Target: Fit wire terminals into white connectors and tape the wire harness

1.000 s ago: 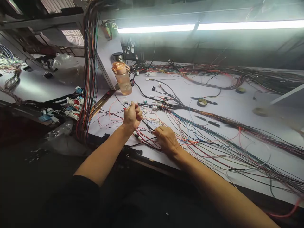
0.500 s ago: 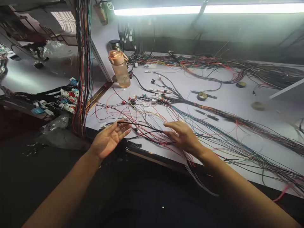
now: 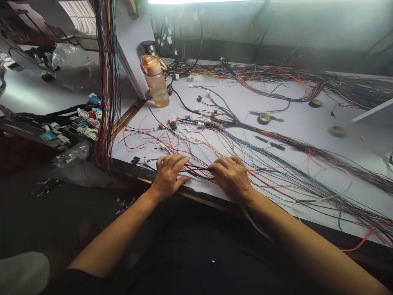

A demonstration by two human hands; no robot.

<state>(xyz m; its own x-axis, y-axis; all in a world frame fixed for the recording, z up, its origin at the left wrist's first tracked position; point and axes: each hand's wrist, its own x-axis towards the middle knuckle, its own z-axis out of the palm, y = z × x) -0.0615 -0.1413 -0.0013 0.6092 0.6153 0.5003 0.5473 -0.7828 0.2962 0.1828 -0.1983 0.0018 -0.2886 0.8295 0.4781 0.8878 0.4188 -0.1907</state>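
My left hand (image 3: 168, 174) lies palm down near the front edge of the white work table (image 3: 310, 123), fingers stretched over a few thin wires. My right hand (image 3: 231, 176) lies just to its right, fingers curled down onto a bunch of red and black wires (image 3: 199, 169) that runs between both hands. A wide spread of coloured loose wires (image 3: 276, 172) fans from the hands to the right. Small white connectors (image 3: 199, 123) sit at wire ends further back.
An orange water bottle (image 3: 155, 82) stands at the back left beside a slanted board. A thick hanging wire bundle (image 3: 106, 82) drops at the left. Tape rolls (image 3: 264, 119) lie mid-table. A tray of connectors (image 3: 82, 123) sits left of the table.
My left hand dropped from a raised fist to open palm up, then turned over onto the wires at the table edge. My right hand shifted slightly and pressed onto the bunch.
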